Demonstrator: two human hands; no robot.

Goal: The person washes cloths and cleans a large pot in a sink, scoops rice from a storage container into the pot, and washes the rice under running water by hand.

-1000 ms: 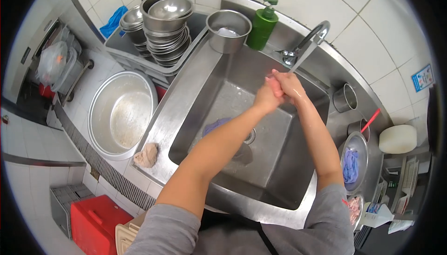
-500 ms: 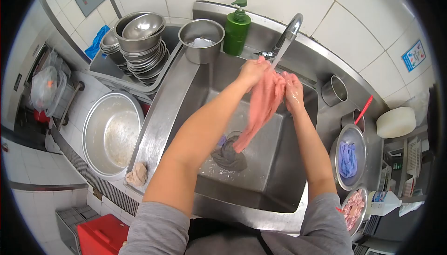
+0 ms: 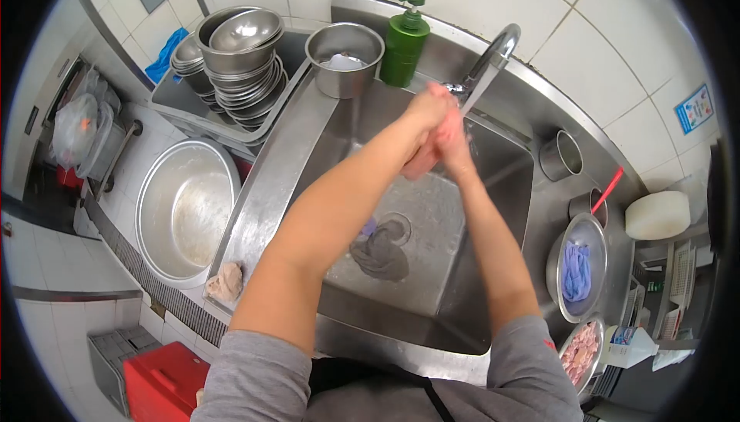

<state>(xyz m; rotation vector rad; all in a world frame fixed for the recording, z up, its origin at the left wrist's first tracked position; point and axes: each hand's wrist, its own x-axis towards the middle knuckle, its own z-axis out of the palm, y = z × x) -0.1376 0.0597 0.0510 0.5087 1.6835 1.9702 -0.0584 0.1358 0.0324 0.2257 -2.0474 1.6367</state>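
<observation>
Both hands are coming together here over the far side of the rectangular stainless-steel sink [image 3: 478, 268]: the left hand [image 3: 429, 108] and the right hand [image 3: 450, 138] are clamping on a wet pink cloth [image 3: 418, 163], bunched between them, its lower end hanging out below. Water is streaming from the curved chrome faucet [image 3: 497, 50] just beside the right hand; whether it is hitting the cloth, I cannot tell. Down on the sink floor, a crumpled dark-grey cloth [image 3: 380, 258] is lying near the drain, a purple scrap [image 3: 369, 227] showing next to it. At the far left, a green plastic pump bottle [image 3: 405, 50] is standing beside a round steel pot [image 3: 344, 71]. Over right, a steel bowl [image 3: 561, 299] is holding a purple-blue cloth [image 3: 576, 272].
</observation>
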